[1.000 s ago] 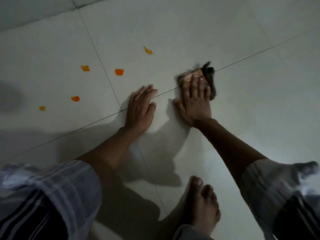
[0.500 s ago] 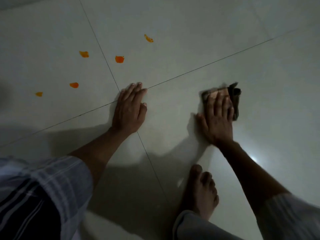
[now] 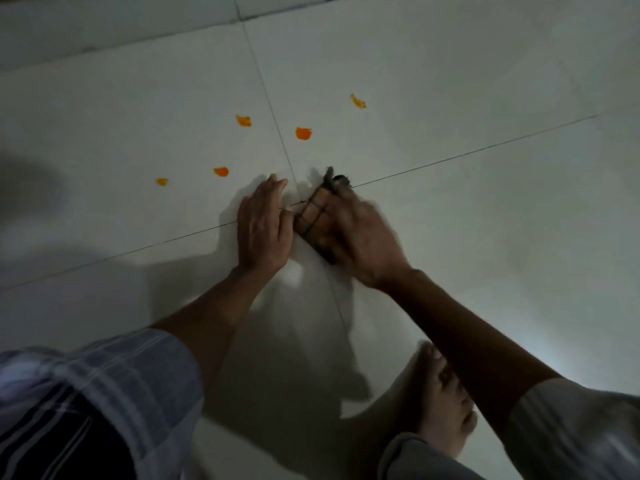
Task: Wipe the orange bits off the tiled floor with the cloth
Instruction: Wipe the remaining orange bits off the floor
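Several orange bits lie on the pale tiled floor (image 3: 450, 81): one at the far right (image 3: 357, 101), one (image 3: 303, 133) just right of the grout line, and three to the left (image 3: 243, 120), (image 3: 221, 171), (image 3: 161, 182). My right hand (image 3: 363, 237), blurred by motion, presses a brown dark-checked cloth (image 3: 313, 213) onto the floor where the grout lines cross. Most of the cloth is hidden under its fingers. My left hand (image 3: 263, 226) lies flat on the floor right beside the cloth, holding nothing. The nearest orange bits lie just beyond both hands.
My bare foot (image 3: 446, 403) stands on the tile at the lower right, under my right forearm. My striped sleeve and knee (image 3: 86, 393) fill the lower left corner. A darker band of floor (image 3: 104, 26) runs along the top left.
My right hand has swept the cloth from the right tile back to the left, up against my left hand. The left hand stays planted. The view has tilted, so the orange bits sit lower.
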